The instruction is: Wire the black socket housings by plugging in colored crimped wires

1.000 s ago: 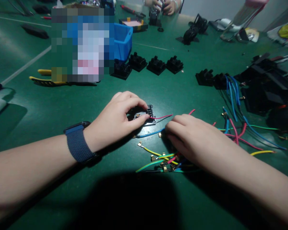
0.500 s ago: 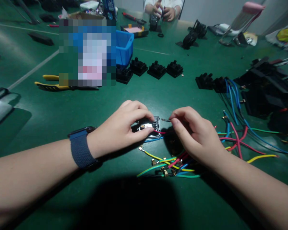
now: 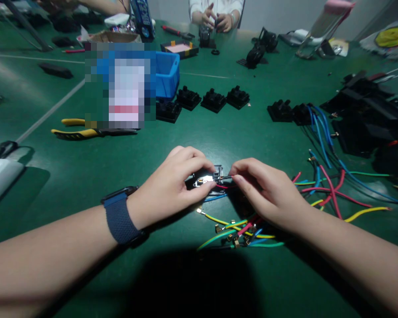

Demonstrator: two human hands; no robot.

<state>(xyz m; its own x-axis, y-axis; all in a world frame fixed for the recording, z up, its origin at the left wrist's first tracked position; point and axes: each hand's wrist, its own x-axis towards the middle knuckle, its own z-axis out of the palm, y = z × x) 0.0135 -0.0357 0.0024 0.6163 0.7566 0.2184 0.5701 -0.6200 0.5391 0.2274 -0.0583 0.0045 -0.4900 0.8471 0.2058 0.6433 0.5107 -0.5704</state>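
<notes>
Loose wires [image 3: 243,229] lie nearest. Just beyond them on the tabletop [image 3: 102,172], the left hand [image 3: 183,179] grips a black module [image 3: 206,180] — the right hand [image 3: 267,187] pinches a dark lead [image 3: 226,177], its tip at the module's right edge. Farther off stand black units [image 3: 214,101] and a blue bin [image 3: 167,86].

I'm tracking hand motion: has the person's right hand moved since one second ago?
Yes: the right hand has moved slightly forward, toward the row of black modules.
</notes>
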